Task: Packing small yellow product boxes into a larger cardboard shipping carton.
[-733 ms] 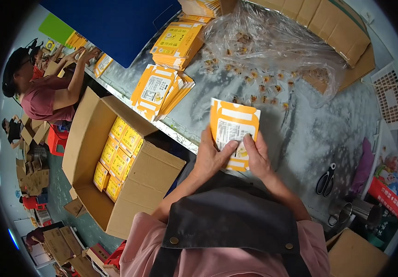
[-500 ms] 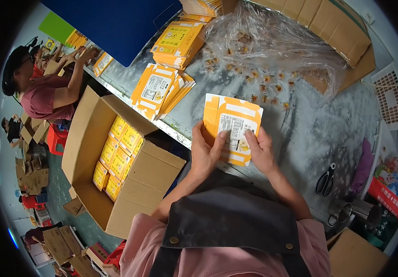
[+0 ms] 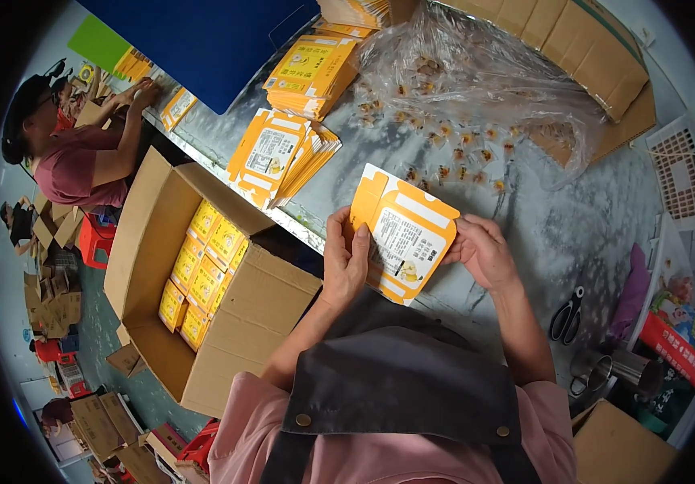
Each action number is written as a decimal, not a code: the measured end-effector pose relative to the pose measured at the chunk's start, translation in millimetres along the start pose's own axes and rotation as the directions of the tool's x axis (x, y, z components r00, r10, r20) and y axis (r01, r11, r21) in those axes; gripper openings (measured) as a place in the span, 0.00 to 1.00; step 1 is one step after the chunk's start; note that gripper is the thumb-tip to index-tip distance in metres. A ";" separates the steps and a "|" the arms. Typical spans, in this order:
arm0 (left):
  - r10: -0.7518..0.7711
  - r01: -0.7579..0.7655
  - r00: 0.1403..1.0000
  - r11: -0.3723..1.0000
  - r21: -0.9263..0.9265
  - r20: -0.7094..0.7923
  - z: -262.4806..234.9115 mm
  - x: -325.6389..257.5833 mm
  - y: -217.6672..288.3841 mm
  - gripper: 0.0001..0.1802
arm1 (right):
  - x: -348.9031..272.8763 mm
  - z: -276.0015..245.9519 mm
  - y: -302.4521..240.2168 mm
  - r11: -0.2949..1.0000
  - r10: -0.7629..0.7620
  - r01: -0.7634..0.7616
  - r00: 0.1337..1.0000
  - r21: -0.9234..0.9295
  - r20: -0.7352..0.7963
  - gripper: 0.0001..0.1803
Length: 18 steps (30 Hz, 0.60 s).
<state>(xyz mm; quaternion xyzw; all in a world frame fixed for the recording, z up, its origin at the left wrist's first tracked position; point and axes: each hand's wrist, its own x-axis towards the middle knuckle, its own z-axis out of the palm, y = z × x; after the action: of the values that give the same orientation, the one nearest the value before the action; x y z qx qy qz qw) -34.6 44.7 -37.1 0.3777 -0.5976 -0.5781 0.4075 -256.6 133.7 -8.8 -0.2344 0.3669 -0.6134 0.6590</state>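
Between my hands is a flattened orange-and-white carton (image 3: 405, 234), tilted, its white label panel facing up. My left hand (image 3: 346, 256) grips its left edge, thumb on top and fingers underneath. At the right edge my right hand (image 3: 483, 248) pinches the carton, with some fingertips hidden behind it. Left of my hands, a fanned stack of flat orange cartons (image 3: 276, 157) lies on the grey table (image 3: 509, 230). A taller stack of yellow-orange cartons (image 3: 309, 73) stands beyond it. Small wrapped pieces (image 3: 462, 153) are scattered past the carton I hold.
An open cardboard box (image 3: 255, 302) with filled yellow boxes (image 3: 205, 278) stands left of me. Clear plastic sheeting (image 3: 476, 77) lies at the far side. Scissors (image 3: 567, 315), metal cups (image 3: 636, 371) and a white basket (image 3: 678, 165) are on the right. A co-worker (image 3: 81, 161) works at far left.
The carton has turned clockwise and tilted. My right hand has shifted from its face to the right edge, and my left thumb has moved toward the left edge.
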 end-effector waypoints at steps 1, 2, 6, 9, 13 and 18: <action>-0.015 0.015 1.000 0.999 -0.049 0.011 -0.8 -0.5 -0.3 0.18 | -0.8 -0.2 -1.0 1.000 0.002 -0.002 1.000 -0.001 0.001 0.14; -0.016 0.017 1.000 0.999 -0.048 0.009 -2.0 -0.9 0.6 0.18 | -1.5 0.6 -2.4 0.998 0.016 -0.016 1.000 -0.067 0.000 0.13; 0.000 0.001 0.998 1.000 -0.022 0.067 -7.2 2.0 7.8 0.19 | -6.4 15.1 -20.9 0.945 0.091 -0.070 0.995 -0.319 0.050 0.11; -0.051 0.052 0.993 0.999 -0.001 0.111 -16.5 5.6 7.9 0.19 | -5.4 14.0 -25.2 0.889 0.201 -0.114 0.967 -0.444 0.155 0.10; 0.300 -0.334 0.942 0.886 0.323 0.153 -17.5 8.1 11.2 0.25 | 0.1 3.5 -18.7 0.848 0.134 -0.172 0.985 -0.502 -0.111 0.08; 0.435 -0.521 0.847 0.573 0.633 0.304 3.5 1.7 32.4 0.40 | 6.1 -9.2 -15.6 0.853 0.078 -0.206 0.959 -0.480 -0.274 0.09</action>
<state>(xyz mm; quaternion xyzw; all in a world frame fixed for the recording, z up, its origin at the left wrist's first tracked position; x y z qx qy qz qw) -37.9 46.0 -4.6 0.2924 -0.8710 -0.1990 0.3410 -273.7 126.9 -3.8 -0.2929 0.6088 -0.4696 0.5684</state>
